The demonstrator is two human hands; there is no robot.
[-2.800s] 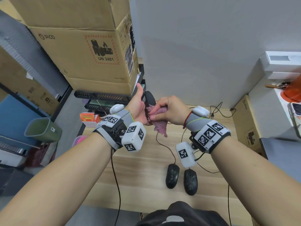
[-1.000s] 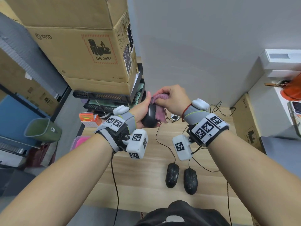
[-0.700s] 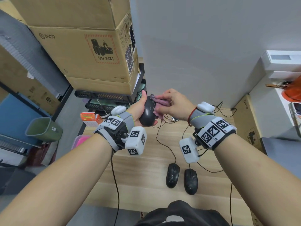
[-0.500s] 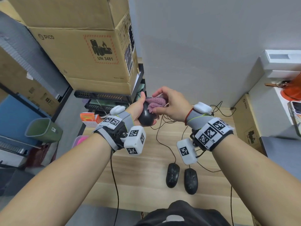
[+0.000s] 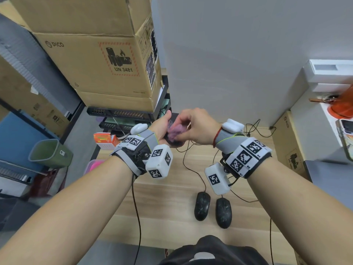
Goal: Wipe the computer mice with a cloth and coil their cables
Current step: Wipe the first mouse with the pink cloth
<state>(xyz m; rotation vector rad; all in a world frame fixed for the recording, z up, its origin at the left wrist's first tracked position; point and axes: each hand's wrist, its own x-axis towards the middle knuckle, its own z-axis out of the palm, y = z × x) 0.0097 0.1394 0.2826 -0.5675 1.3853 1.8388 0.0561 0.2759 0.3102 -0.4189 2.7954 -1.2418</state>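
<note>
pressing crumpled purple cloth [image 5: 176, 131] onto smooth black mouse [image 5: 174, 144], both hands' fingers clamped.

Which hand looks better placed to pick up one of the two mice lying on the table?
Right hand: the two mice lie under its forearm; the left hand holds a mouse.

The light wood-grain desk [image 5: 168, 199] carries two black mice [image 5: 202, 205] [image 5: 223, 212] lying side by side near its front edge, just apart. Their black cables [image 5: 193, 170] trail across the surface toward a loose tangle at the rear edge.
</note>
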